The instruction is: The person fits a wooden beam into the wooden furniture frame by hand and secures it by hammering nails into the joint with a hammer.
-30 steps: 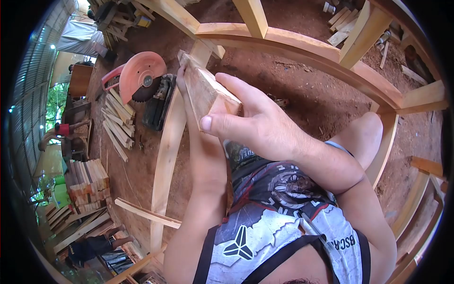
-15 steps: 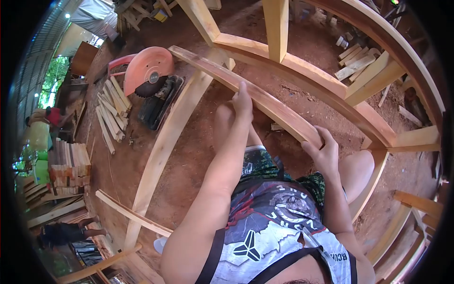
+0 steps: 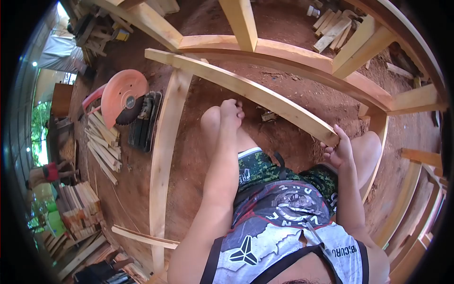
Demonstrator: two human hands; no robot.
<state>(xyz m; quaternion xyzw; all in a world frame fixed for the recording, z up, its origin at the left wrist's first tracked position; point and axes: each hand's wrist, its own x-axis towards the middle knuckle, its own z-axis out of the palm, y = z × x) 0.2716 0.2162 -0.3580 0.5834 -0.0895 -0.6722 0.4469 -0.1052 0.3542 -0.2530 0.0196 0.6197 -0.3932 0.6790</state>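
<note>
A long wooden board (image 3: 255, 92) slants across the middle, its far end lying over an upright-looking plank (image 3: 168, 128). My right hand (image 3: 339, 150) grips the board's near end, thumb along the end and fingers curled below. My left hand (image 3: 231, 113) is off the board, beside my left knee, with its fingers curled in. Whether anything is inside those fingers is hidden. Just beyond the board runs a curved wooden frame (image 3: 283, 59) with several crosspieces.
An orange cut-off saw (image 3: 125, 94) stands on the dirt floor at left, beside loose wood strips (image 3: 101, 146). Stacked wood pieces (image 3: 80, 208) lie farther left. More offcuts (image 3: 333, 31) sit beyond the frame. Other people (image 3: 45, 175) are at the left edge.
My left hand has let go of the board and drawn back toward the knee. The board has turned to show its broad face, and my right hand has shifted to its end.
</note>
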